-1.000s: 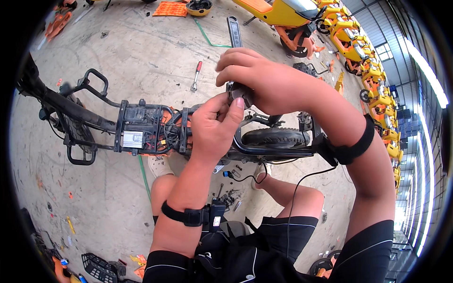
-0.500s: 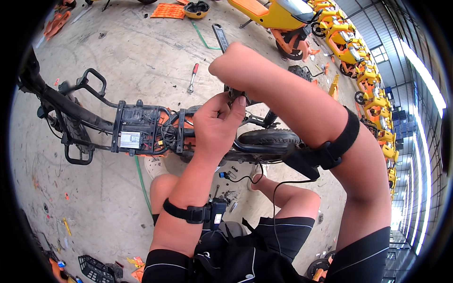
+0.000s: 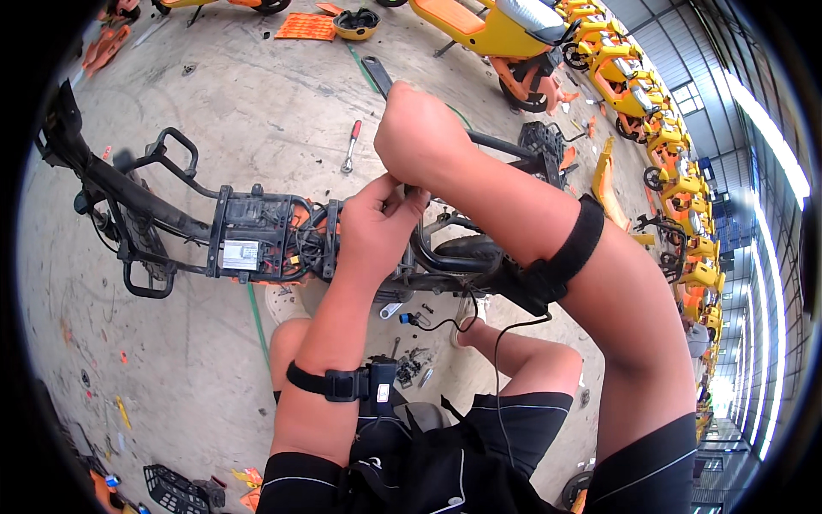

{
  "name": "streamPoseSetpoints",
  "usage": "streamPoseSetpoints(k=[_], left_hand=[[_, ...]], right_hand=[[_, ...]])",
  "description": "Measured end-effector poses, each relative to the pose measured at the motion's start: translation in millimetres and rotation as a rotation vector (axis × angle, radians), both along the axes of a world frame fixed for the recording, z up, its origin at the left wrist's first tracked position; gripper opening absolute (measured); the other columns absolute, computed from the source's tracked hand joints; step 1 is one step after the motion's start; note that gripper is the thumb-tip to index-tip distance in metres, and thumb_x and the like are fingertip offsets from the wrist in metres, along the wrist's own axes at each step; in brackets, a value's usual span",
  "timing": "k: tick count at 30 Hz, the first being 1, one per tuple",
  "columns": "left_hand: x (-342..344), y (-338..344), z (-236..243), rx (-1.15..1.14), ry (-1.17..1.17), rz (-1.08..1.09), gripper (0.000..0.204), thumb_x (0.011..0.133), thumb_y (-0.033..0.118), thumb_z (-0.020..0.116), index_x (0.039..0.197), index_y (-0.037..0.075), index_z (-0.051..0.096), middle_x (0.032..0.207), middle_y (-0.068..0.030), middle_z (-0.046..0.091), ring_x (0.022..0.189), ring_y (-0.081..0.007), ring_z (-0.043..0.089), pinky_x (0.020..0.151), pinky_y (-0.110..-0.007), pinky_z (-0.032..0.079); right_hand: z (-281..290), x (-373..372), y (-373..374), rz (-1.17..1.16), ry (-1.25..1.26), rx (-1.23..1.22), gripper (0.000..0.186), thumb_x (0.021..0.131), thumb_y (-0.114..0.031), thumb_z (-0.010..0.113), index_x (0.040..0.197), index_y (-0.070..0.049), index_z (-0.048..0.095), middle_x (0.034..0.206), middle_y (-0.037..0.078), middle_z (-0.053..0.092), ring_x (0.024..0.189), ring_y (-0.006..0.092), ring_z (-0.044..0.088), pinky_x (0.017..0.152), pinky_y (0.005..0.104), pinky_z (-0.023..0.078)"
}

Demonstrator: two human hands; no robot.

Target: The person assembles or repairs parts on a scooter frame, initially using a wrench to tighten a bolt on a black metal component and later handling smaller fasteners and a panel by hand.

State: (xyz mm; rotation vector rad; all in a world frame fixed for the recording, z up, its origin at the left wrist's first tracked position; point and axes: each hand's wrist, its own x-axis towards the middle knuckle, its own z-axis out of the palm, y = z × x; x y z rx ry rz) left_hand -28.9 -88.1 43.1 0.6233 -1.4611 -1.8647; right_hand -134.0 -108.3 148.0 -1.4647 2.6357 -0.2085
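Note:
My right hand (image 3: 421, 137) is closed on a long dark wrench (image 3: 377, 72), whose far end sticks out above my knuckles. Just below it, my left hand (image 3: 377, 224) is closed around a small dark part I cannot make out, partly hidden by the fingers. Both hands are over a stripped black scooter frame (image 3: 175, 230) lying across my legs' far side, with wiring and a silver box (image 3: 241, 254). A red-handled ratchet (image 3: 351, 146) lies on the floor beyond. Small loose hardware (image 3: 415, 364) lies between my legs.
Yellow scooters (image 3: 676, 171) line the right; another (image 3: 475, 24) stands ahead. An orange mat (image 3: 304, 26) and yellow helmet (image 3: 356, 26) lie at the top, a detached yellow panel (image 3: 606, 184) right of the frame, and a black perforated part (image 3: 175, 490) at the lower left.
My right hand has closed and moved left, its forearm swinging down; the wrench has tilted and shifted left. My left hand has moved slightly down and left.

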Motion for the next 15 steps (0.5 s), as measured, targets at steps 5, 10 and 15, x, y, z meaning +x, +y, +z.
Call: streamPoseSetpoints(k=[5, 10, 15], left_hand=[[-4.3, -0.3, -5.8, -0.006, 0.038, 0.056, 0.017, 0.093, 0.012, 0.072, 0.103, -0.001, 0.072, 0.068, 0.0031, 0.054, 0.063, -0.0047, 0.042, 0.057, -0.025, 0.037], [-11.8, 4.1, -11.6, -0.068, 0.142, 0.117, 0.013, 0.094, 0.008, 0.069, 0.102, -0.003, 0.071, 0.083, -0.0033, 0.067, 0.074, -0.0079, 0.055, 0.068, -0.026, 0.046], [-16.5, 4.7, -16.0, -0.034, 0.172, 0.091, 0.012, 0.096, 0.006, 0.065, 0.103, -0.002, 0.071, 0.088, -0.0004, 0.068, 0.077, -0.0054, 0.055, 0.069, -0.023, 0.045]], right_hand=[[6.1, 5.4, -2.8, 0.089, 0.061, 0.117, 0.043, 0.078, -0.004, 0.064, 0.113, 0.017, 0.051, 0.096, 0.028, 0.070, 0.090, 0.0381, 0.071, 0.075, 0.0400, 0.059], [-2.5, 0.4, -0.2, 0.120, 0.060, 0.018, 0.026, 0.078, -0.003, 0.059, 0.099, 0.010, 0.052, 0.083, 0.029, 0.067, 0.079, 0.0433, 0.069, 0.069, 0.0466, 0.056], [-3.6, -2.3, 0.7, 0.116, 0.077, -0.022, 0.029, 0.079, -0.006, 0.060, 0.102, 0.010, 0.052, 0.083, 0.028, 0.067, 0.078, 0.0420, 0.069, 0.069, 0.0472, 0.057]])
